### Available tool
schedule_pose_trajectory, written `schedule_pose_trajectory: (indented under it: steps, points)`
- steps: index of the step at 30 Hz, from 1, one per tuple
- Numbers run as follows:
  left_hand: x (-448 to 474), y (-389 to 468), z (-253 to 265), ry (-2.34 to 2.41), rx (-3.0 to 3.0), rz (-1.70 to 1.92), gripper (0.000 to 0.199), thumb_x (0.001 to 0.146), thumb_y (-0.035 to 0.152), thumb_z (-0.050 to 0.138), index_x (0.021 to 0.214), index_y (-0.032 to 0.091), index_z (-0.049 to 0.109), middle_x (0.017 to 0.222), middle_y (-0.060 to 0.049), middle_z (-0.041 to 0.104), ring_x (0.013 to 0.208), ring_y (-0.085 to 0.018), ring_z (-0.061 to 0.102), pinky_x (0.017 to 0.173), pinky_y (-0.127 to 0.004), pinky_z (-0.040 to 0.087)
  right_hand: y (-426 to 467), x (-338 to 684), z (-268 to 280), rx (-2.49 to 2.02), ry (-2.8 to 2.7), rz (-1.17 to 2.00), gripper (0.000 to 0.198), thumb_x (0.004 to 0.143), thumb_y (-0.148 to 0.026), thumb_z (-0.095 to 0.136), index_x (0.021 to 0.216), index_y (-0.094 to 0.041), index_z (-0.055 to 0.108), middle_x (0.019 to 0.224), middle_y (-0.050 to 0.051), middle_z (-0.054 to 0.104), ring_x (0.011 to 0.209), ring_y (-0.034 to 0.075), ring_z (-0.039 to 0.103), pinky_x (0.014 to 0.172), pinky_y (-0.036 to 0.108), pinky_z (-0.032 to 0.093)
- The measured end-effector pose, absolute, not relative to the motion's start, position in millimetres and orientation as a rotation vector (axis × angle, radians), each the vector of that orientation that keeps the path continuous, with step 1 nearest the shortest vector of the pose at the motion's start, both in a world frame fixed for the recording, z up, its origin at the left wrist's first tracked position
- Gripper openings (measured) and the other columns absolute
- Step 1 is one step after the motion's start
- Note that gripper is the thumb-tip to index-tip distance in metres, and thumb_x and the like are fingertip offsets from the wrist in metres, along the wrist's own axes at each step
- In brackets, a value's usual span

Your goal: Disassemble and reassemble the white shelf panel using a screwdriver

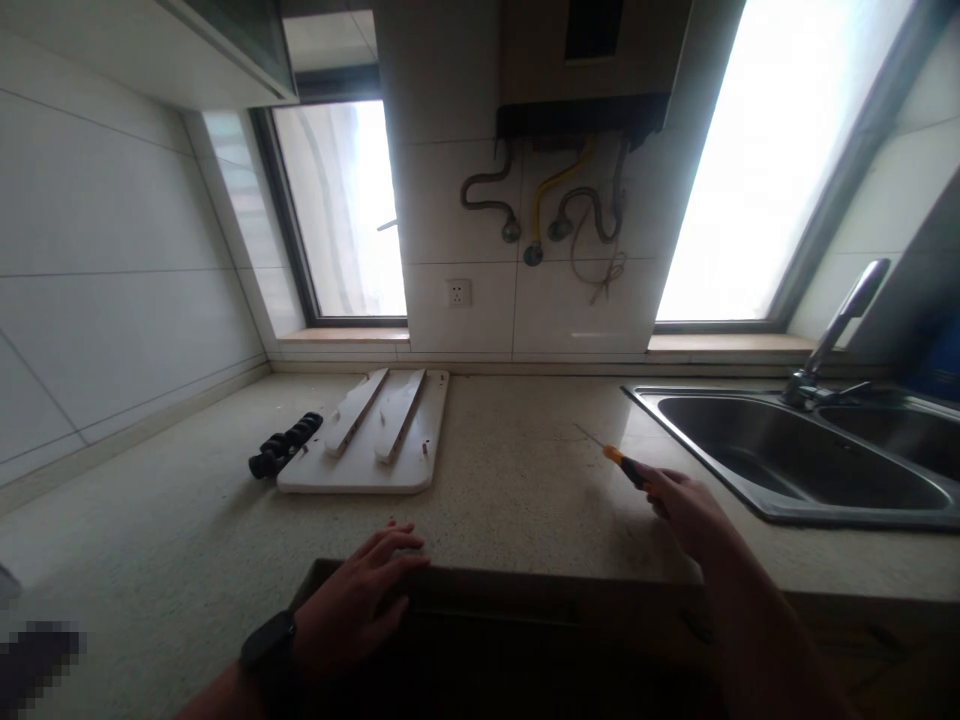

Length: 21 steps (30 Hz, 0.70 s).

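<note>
My right hand [686, 510] is wrapped round the orange and black handle of a screwdriver [626, 466]. Its thin metal shaft points up and left, just over the countertop [517, 490] left of the sink. My left hand [375, 580], a dark watch on its wrist, is at the counter's front edge with fingers stretched out and nothing held. Beyond it lies a white board [352, 478] with rounded corners. Two long white strips [357, 412] rest slantwise on the board, and small pegs or screws stick out near its corner. Black ribbed cylindrical pieces [289, 445] lie against its left side.
A steel double sink [750, 450] with a tall faucet [840, 330] is set into the counter at the right. Under a wall-mounted heater [589, 70] hang bent pipes [487, 200]. A wall socket [458, 292] sits between two windows. An overhead cabinet [165, 50] juts out at upper left.
</note>
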<state>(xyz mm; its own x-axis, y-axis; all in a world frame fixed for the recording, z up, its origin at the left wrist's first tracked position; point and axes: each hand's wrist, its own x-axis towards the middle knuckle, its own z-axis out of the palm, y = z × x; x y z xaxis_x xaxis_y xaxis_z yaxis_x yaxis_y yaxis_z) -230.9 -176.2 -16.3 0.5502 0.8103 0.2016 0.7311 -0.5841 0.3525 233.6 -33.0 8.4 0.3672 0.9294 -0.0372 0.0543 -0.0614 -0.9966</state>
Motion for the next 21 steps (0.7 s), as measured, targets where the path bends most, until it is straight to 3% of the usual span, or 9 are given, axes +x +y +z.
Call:
schedule_pose_trajectory:
  steps: [2,5,8,13,16,18,21]
  points:
    - [-231,-175,-16,1.290,2.554,0.516,0.057,0.087,0.011,0.053,0.140,0.031,0.048,0.144,-0.006,0.051,0.145,-0.027,0.035,0.120,-0.054,0.033,-42,182,16,-1.210,-0.877,1.223,0.025,0.073,-0.035,0.077,0.082,-0.013,0.069,0.075,0.009,0.067,0.051,0.009,0.048,0.045,0.022,0.037]
    - [-232,-173,-17,1.301,2.544,0.551,0.060,0.086,0.011,0.054,0.142,0.030,0.045,0.143,-0.006,0.052,0.145,-0.026,0.035,0.120,-0.053,0.033,-56,98,28,-0.997,-0.905,1.483,0.029,0.077,-0.036,0.075,0.092,-0.013,0.069,0.085,0.012,0.071,0.063,0.013,0.060,0.054,0.023,0.047]
    - [-233,-173,-17,1.317,2.528,0.577,0.061,0.084,0.010,0.054,0.141,0.031,0.044,0.142,-0.004,0.054,0.145,-0.026,0.034,0.120,-0.052,0.034,-67,20,38,-0.771,-1.003,1.741,0.034,0.083,-0.039,0.069,0.102,-0.012,0.065,0.089,0.012,0.071,0.065,0.012,0.062,0.059,0.022,0.049]
    - [-235,-177,-16,1.296,2.545,0.555,0.062,0.082,0.008,0.055,0.139,0.030,0.046,0.141,-0.004,0.055,0.147,-0.026,0.031,0.121,-0.052,0.032,-57,-77,39,-0.861,-1.184,1.722,0.041,0.090,-0.037,0.058,0.126,-0.019,0.051,0.082,0.006,0.068,0.051,0.011,0.055,0.046,0.021,0.041]
    - [-237,-178,-17,1.285,2.544,0.525,0.065,0.082,0.009,0.055,0.142,0.031,0.043,0.146,-0.004,0.051,0.150,-0.027,0.026,0.121,-0.054,0.031,-43,-113,34,-0.933,-1.303,1.610,0.040,0.092,-0.034,0.054,0.131,-0.026,0.052,0.085,0.002,0.063,0.043,0.007,0.048,0.040,0.019,0.032]
    - [-238,-178,-18,1.274,2.546,0.505,0.066,0.081,0.009,0.056,0.142,0.031,0.042,0.148,-0.004,0.049,0.151,-0.028,0.022,0.122,-0.055,0.030,-36,-131,30,-0.971,-1.398,1.536,0.035,0.096,-0.033,0.046,0.129,-0.024,0.056,0.092,0.003,0.062,0.045,0.007,0.050,0.041,0.019,0.034]
    - [-237,-176,-15,1.261,2.544,0.488,0.068,0.079,0.008,0.056,0.142,0.031,0.044,0.149,-0.003,0.048,0.151,-0.027,0.022,0.123,-0.054,0.028,-32,-152,24,-1.028,-1.566,1.394,0.038,0.100,-0.031,0.037,0.131,-0.020,0.055,0.103,0.007,0.062,0.062,0.011,0.061,0.052,0.022,0.047]
